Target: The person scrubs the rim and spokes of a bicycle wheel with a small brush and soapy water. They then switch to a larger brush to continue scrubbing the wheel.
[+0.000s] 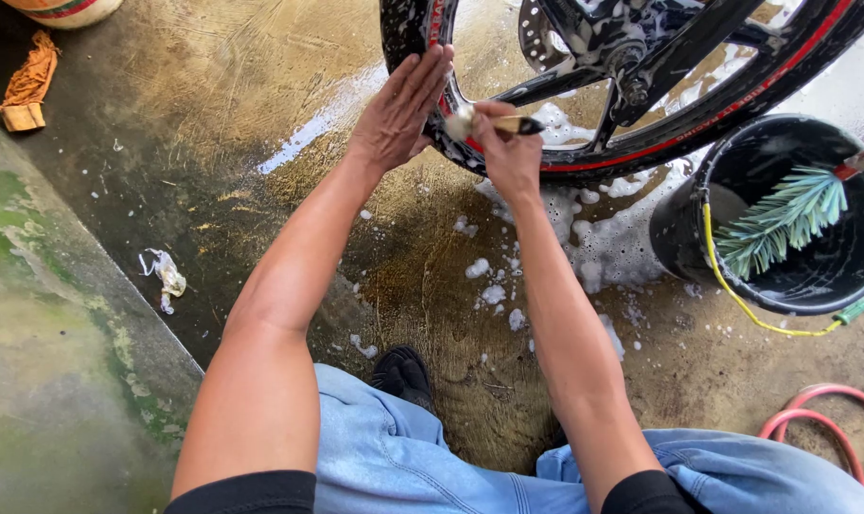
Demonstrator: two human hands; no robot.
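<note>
We see the left hand (398, 112) laid flat, fingers released, against the soapy black wheel (632, 86) with its red rim stripe. The right hand (510, 152) is clenched around a small brush (494, 123) pressed to the rim. Right: a black bucket (736, 176) holding a green bristle brush (784, 219); a pink hose (822, 419) lies on the wet floor (260, 190).
</note>
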